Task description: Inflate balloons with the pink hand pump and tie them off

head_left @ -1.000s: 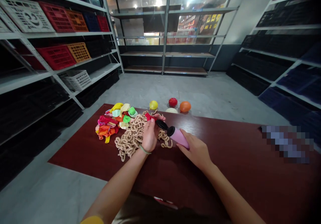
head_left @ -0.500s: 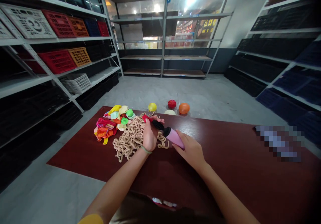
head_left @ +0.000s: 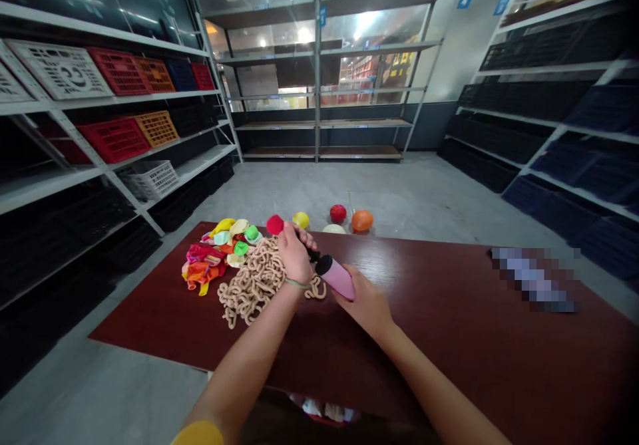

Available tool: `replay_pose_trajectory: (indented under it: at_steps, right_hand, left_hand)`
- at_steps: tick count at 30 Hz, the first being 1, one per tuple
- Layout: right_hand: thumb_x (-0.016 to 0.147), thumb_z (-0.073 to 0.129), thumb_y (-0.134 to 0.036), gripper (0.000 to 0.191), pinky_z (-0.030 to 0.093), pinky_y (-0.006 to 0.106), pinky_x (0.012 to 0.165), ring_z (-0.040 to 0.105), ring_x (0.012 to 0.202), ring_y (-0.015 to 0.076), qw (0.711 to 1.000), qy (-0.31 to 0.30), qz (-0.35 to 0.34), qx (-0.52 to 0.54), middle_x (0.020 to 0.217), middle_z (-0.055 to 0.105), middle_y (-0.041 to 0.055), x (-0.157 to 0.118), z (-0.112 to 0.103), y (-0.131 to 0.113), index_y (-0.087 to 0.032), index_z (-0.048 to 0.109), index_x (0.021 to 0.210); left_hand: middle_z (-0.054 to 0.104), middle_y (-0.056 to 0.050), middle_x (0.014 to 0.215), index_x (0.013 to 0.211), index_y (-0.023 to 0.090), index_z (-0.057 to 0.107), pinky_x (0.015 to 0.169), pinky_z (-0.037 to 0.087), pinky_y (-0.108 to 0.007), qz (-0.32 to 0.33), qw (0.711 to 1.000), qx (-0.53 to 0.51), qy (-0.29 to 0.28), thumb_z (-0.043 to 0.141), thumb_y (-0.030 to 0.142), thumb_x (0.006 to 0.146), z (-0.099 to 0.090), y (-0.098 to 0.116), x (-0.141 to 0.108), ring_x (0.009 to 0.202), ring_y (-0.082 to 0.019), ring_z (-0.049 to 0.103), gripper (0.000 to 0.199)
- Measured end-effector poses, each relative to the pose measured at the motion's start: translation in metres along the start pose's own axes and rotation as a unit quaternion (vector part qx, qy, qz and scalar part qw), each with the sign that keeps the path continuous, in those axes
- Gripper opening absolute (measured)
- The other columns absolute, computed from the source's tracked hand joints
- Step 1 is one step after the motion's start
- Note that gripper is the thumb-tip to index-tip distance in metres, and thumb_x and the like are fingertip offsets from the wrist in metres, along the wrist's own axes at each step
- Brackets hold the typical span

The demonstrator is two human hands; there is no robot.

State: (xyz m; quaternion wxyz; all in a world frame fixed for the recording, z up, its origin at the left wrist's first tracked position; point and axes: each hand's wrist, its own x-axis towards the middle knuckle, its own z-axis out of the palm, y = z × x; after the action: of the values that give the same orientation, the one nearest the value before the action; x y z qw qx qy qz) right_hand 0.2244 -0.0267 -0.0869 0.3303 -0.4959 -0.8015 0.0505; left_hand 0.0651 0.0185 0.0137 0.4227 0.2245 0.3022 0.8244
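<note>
My left hand (head_left: 295,257) is closed around the black nozzle end of a pump, with a small, rounded red balloon (head_left: 275,225) sticking out past the fingers. My right hand (head_left: 367,300) grips the pink body of the pump (head_left: 337,279), which lies tilted between both hands. Beneath and left of my left hand spreads a pile of beige twisted strands (head_left: 252,282) on the dark red table (head_left: 424,338). Flat, uninflated balloons (head_left: 202,262) in several colours lie left of that pile.
Beyond the far table edge are a yellow balloon (head_left: 301,219), a red one (head_left: 338,213), an orange one (head_left: 362,220) and a pale one (head_left: 333,229). A blurred flat object (head_left: 534,280) lies at right. Shelves with crates (head_left: 117,71) stand around.
The red balloon has swelled from a limp shape to a small round one. The pump looks shorter, its pink body nearer my left hand. The view has shifted slightly.
</note>
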Motion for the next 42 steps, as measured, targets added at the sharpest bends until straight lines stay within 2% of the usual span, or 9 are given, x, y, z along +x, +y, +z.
replay_pose_trajectory:
  at_steps: [5, 10, 15, 19, 22, 25, 28, 35, 42]
  right_hand:
    - [0.084, 0.061, -0.040, 0.045, 0.048, 0.032, 0.073, 0.067, 0.089, 0.0225, 1.000, -0.009, -0.008, -0.009, 0.104, 0.069, 0.0055, -0.002, 0.005, -0.001, -0.023, 0.051, 0.124]
    - [0.084, 0.060, -0.040, 0.044, 0.047, 0.031, 0.071, 0.067, 0.088, 0.0222, 1.000, -0.020, -0.008, -0.005, 0.105, 0.068, 0.0052, -0.001, 0.002, -0.003, -0.023, 0.050, 0.124]
    - [0.083, 0.061, -0.039, 0.042, 0.046, 0.031, 0.066, 0.067, 0.082, 0.0227, 1.000, -0.005, -0.004, -0.012, 0.100, 0.069, 0.0047, 0.000, 0.000, -0.002, -0.023, 0.051, 0.120]
    - [0.082, 0.061, -0.037, 0.042, 0.046, 0.031, 0.064, 0.068, 0.082, 0.0233, 1.000, 0.028, 0.009, -0.010, 0.099, 0.070, 0.0049, 0.000, 0.000, 0.000, -0.023, 0.051, 0.121]
    - [0.082, 0.060, -0.037, 0.043, 0.047, 0.030, 0.062, 0.069, 0.080, 0.0233, 0.999, 0.042, 0.016, -0.008, 0.098, 0.070, 0.0057, 0.000, 0.000, 0.002, -0.021, 0.052, 0.121]
    - [0.082, 0.060, -0.037, 0.043, 0.048, 0.030, 0.064, 0.069, 0.081, 0.0232, 0.998, 0.057, 0.006, -0.006, 0.098, 0.071, 0.0069, 0.000, 0.001, 0.004, -0.019, 0.052, 0.120]
    - [0.082, 0.060, -0.036, 0.043, 0.049, 0.030, 0.066, 0.069, 0.083, 0.0233, 0.997, 0.072, -0.021, -0.005, 0.102, 0.070, 0.0076, 0.000, 0.003, 0.005, -0.018, 0.051, 0.120]
    - [0.084, 0.059, -0.036, 0.040, 0.049, 0.030, 0.069, 0.068, 0.083, 0.0220, 0.998, 0.026, -0.055, -0.003, 0.100, 0.068, 0.0068, -0.004, 0.002, 0.002, -0.021, 0.049, 0.120]
    - [0.084, 0.059, -0.037, 0.042, 0.049, 0.032, 0.072, 0.067, 0.085, 0.0222, 0.999, -0.002, -0.046, 0.014, 0.101, 0.068, 0.0060, -0.001, 0.002, -0.002, -0.022, 0.048, 0.122]
  left_hand:
    - [0.036, 0.008, 0.048, 0.076, 0.020, 0.045, 0.043, 0.037, -0.017, 0.012, 1.000, 0.022, -0.002, 0.055, 0.051, 0.089, -0.004, 0.031, 0.016, 0.039, -0.006, 0.039, 0.035]
    - [0.041, 0.007, 0.050, 0.076, 0.020, 0.047, 0.049, 0.042, -0.019, 0.015, 1.000, 0.025, 0.005, 0.054, 0.051, 0.090, -0.008, 0.038, 0.018, 0.044, -0.008, 0.045, 0.035]
    - [0.042, 0.005, 0.058, 0.076, 0.019, 0.047, 0.051, 0.043, -0.020, 0.022, 0.999, -0.026, -0.015, 0.056, 0.052, 0.088, -0.009, 0.027, 0.015, 0.049, -0.008, 0.045, 0.037]
    - [0.040, 0.004, 0.060, 0.081, 0.019, 0.051, 0.051, 0.042, -0.021, -0.019, 0.995, -0.041, -0.084, 0.054, 0.056, 0.088, -0.004, 0.007, -0.003, 0.050, -0.008, 0.043, 0.038]
    - [0.047, 0.002, 0.066, 0.083, 0.018, 0.053, 0.059, 0.047, -0.024, -0.058, 0.989, -0.026, -0.130, 0.051, 0.055, 0.090, -0.003, -0.004, -0.020, 0.056, -0.009, 0.047, 0.038]
    - [0.052, 0.001, 0.071, 0.084, 0.019, 0.053, 0.070, 0.052, -0.029, -0.047, 0.988, -0.026, -0.147, 0.051, 0.053, 0.091, -0.004, -0.008, -0.034, 0.062, -0.011, 0.053, 0.035]
    - [0.053, 0.002, 0.071, 0.086, 0.020, 0.052, 0.072, 0.053, -0.031, -0.006, 0.992, -0.034, -0.123, 0.054, 0.052, 0.090, -0.004, -0.009, -0.043, 0.062, -0.011, 0.054, 0.032]
    - [0.042, 0.006, 0.056, 0.083, 0.022, 0.047, 0.039, 0.033, -0.018, 0.037, 0.999, -0.018, -0.017, 0.054, 0.052, 0.089, -0.003, 0.011, -0.027, 0.041, -0.007, 0.039, 0.032]
    - [0.044, 0.005, 0.054, 0.072, 0.019, 0.046, 0.050, 0.044, -0.021, 0.078, 0.997, 0.006, -0.003, 0.056, 0.046, 0.090, -0.007, 0.051, 0.006, 0.046, -0.008, 0.047, 0.034]
